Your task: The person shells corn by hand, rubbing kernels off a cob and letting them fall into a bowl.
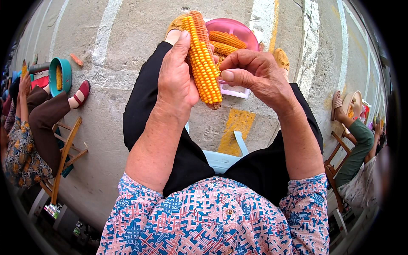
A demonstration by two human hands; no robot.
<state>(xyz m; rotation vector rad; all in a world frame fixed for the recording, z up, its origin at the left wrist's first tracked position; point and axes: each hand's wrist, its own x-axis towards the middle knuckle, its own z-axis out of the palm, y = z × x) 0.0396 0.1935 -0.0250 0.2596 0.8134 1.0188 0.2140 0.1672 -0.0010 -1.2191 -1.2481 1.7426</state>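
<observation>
Carefully hold cob [203, 70] in left hand [177, 76], closed around it, against left side of pink basin in view [251, 36]; better to bring above it. With right hand [261, 78], half-curled beside kernels [206, 83], cannot tell if holding any, push row by row toward bare strip [197, 21].

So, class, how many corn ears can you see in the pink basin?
2: the upper ear and lower ear, side by side. The held ear or right hand may hide more.

Golden-yellow corn cob [204, 68], pink basin [239, 26]
</observation>
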